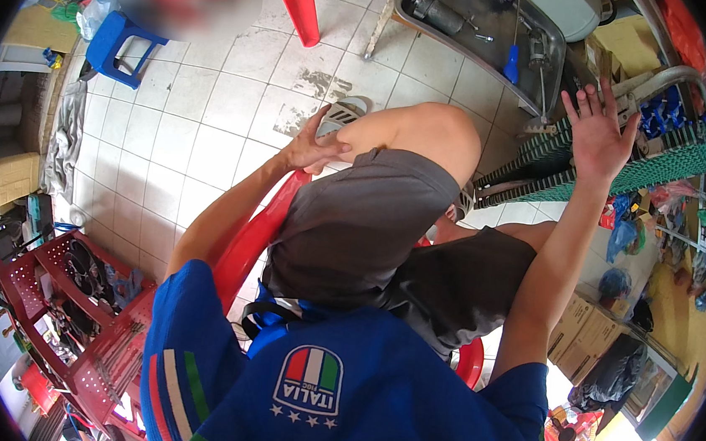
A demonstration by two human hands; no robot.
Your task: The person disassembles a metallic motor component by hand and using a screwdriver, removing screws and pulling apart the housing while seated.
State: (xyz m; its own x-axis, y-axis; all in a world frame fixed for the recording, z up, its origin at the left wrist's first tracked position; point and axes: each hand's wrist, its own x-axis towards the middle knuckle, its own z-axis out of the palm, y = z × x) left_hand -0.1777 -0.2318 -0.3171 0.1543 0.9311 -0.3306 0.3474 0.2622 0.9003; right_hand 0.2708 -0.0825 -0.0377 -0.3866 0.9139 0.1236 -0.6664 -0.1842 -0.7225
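Both hands empty rn. L hand [305, 147] near the bare leg [411, 133], at end of red chair [255, 237] arm; fingers apart, thumb out, no pinch. Contact w/ leg: can't tell. R hand [599, 141] raised, palm to cam, fingers spread wide; nearest thing = green-mesh folding frame [664, 162]. Depth unclear, can't confirm touch.

Parts are in metal tray [478, 53], top right, beyond R hand: motor-like cylinder [440, 14] toward the L end, blue-handled screwdriver [512, 65] at near rim, small metal bits [485, 38] between. Neither hand on any of it.

Status: IMO no step actively underway. Bits lie loose, screwdriver idle, nothing picked up. Whether cylinder's complete or partly stripped: can't tell from this view.
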